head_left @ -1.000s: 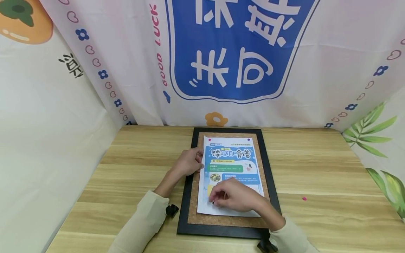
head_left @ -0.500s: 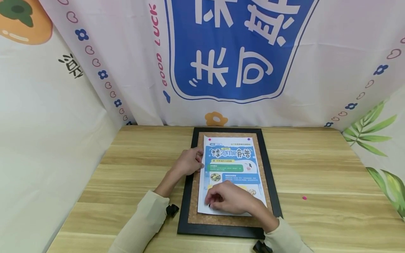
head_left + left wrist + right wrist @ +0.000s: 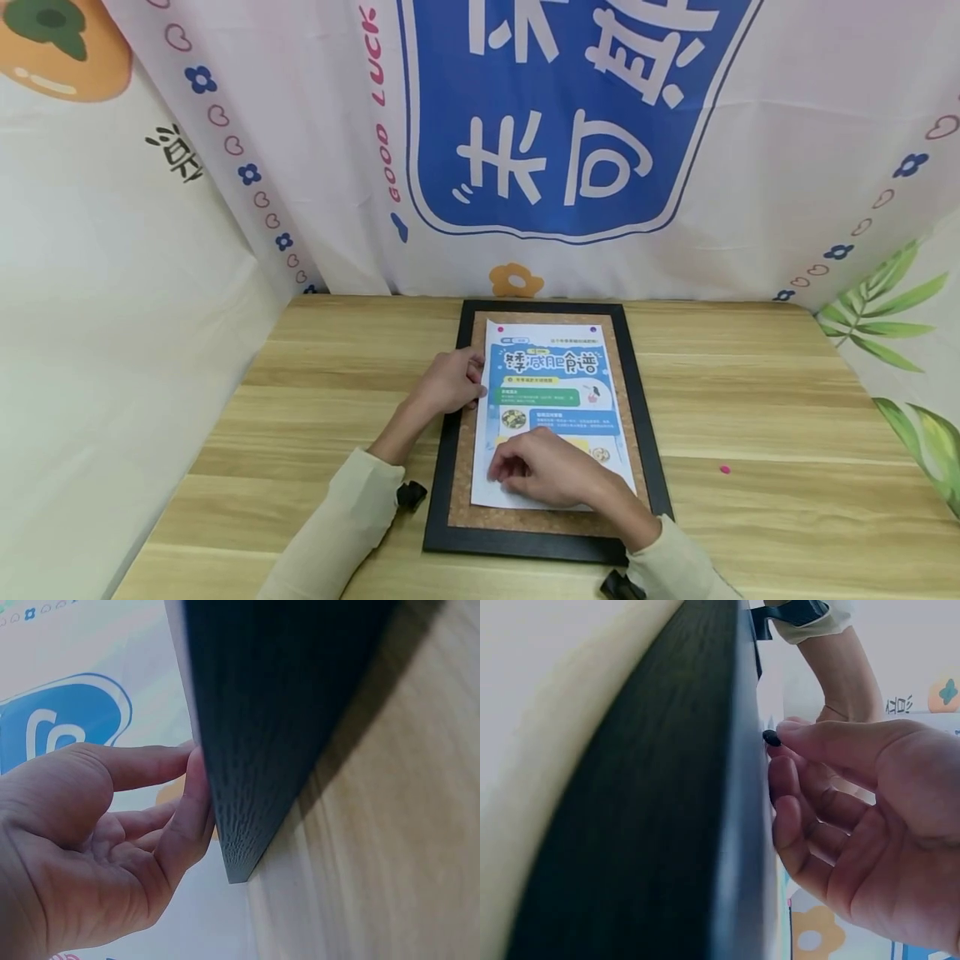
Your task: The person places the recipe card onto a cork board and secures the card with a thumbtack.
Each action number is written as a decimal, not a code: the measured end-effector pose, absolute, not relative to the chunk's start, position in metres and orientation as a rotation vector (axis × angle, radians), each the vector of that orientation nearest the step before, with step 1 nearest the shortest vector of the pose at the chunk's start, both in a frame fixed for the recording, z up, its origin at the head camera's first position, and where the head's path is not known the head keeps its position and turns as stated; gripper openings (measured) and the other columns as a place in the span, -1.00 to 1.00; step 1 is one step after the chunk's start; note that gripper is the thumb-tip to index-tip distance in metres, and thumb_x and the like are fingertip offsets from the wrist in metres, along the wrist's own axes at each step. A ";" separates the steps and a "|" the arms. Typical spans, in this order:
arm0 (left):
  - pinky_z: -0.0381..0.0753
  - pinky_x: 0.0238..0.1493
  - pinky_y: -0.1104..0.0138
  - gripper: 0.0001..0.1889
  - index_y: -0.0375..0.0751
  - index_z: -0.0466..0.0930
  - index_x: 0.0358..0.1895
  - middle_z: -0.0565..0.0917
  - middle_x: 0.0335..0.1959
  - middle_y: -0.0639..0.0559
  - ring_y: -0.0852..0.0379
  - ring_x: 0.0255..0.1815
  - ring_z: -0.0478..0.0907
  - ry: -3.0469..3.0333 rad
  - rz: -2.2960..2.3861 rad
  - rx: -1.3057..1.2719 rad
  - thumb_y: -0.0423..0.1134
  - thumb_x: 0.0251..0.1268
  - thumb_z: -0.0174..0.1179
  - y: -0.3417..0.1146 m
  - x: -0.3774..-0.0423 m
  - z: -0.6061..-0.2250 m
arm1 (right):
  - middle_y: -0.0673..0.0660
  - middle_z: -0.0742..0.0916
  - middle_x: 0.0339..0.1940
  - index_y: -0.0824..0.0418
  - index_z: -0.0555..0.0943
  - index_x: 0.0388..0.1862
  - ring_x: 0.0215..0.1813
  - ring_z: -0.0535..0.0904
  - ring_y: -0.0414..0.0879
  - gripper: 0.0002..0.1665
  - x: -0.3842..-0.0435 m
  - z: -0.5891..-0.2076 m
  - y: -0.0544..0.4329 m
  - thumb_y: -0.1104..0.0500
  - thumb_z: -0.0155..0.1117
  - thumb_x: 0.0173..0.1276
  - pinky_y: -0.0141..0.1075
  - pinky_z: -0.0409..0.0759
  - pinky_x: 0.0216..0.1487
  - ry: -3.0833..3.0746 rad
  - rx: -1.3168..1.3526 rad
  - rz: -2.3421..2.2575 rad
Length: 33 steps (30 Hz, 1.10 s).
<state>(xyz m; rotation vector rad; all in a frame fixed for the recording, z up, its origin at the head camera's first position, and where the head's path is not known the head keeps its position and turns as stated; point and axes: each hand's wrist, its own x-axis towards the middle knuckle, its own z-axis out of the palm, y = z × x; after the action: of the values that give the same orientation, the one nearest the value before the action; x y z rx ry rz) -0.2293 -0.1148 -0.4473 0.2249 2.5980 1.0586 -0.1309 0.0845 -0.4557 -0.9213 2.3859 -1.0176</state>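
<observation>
A printed paper sheet (image 3: 555, 400) lies on the cork face of a black-framed board (image 3: 453, 500). Pins sit in its top corners, a pink one (image 3: 500, 329) at left and a dark blue one (image 3: 593, 329) at right. My left hand (image 3: 448, 382) is at the sheet's left edge; thumb and forefinger tips come together there, pinching the edge. Over the sheet's lower left part, my right hand (image 3: 551, 471) pinches a small black push pin (image 3: 771, 738) between thumb and forefinger, close against the board. The other right fingers curl beside it.
A pink push pin (image 3: 724, 470) lies on the wooden table (image 3: 750, 392) right of the board. Behind the table hangs a printed cloth (image 3: 345, 208). Dark straps (image 3: 411, 496) show at both sleeve cuffs.
My right hand has shifted slightly left and down toward the sheet's lower left corner. The left hand stays at the left edge. The head view has shifted slightly.
</observation>
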 end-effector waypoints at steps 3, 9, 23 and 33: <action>0.73 -0.43 0.36 -0.48 -0.34 0.53 0.37 0.72 -0.22 -0.13 0.08 -0.47 0.70 2.594 1.067 0.228 -0.49 0.38 0.39 -0.115 -0.229 -0.446 | -0.11 0.80 -0.31 0.08 0.80 -0.17 -0.32 0.60 -0.42 -0.86 -0.131 -0.454 0.086 0.32 0.46 0.42 -0.47 0.63 -0.21 2.388 -0.917 -1.018; 0.72 -0.42 0.36 -0.47 -0.33 0.52 0.39 0.72 -0.22 -0.13 0.08 -0.47 0.69 2.593 1.066 0.226 -0.48 0.39 0.39 -0.115 -0.229 -0.447 | -0.11 0.78 -0.35 0.10 0.80 -0.18 -0.34 0.58 -0.41 -0.84 -0.132 -0.454 0.088 0.36 0.46 0.40 -0.47 0.62 -0.23 2.394 -0.911 -1.010; 0.69 -0.43 0.36 -0.48 -0.34 0.52 0.39 0.72 -0.24 -0.11 0.09 -0.49 0.70 2.617 1.046 0.252 -0.47 0.39 0.39 -0.116 -0.228 -0.448 | -0.08 0.82 -0.32 0.10 0.80 -0.23 -0.33 0.60 -0.44 -0.85 -0.126 -0.456 0.074 0.35 0.44 0.44 -0.50 0.63 -0.23 2.436 -0.942 -1.031; 0.70 -0.43 0.35 -0.46 -0.35 0.51 0.40 0.72 -0.23 -0.12 0.07 -0.48 0.70 2.597 1.066 0.243 -0.48 0.39 0.38 -0.116 -0.228 -0.448 | -0.12 0.83 -0.30 0.04 0.81 -0.23 -0.27 0.63 -0.41 -0.84 -0.128 -0.459 0.073 0.32 0.43 0.46 -0.46 0.61 -0.17 2.429 -0.896 -1.040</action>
<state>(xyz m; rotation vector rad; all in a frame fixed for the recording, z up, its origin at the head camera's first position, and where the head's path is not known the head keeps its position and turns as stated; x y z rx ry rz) -0.2282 -0.1159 -0.4478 0.2428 2.5973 1.0663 -0.1284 0.0734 -0.4590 -0.8955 2.4290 -1.0400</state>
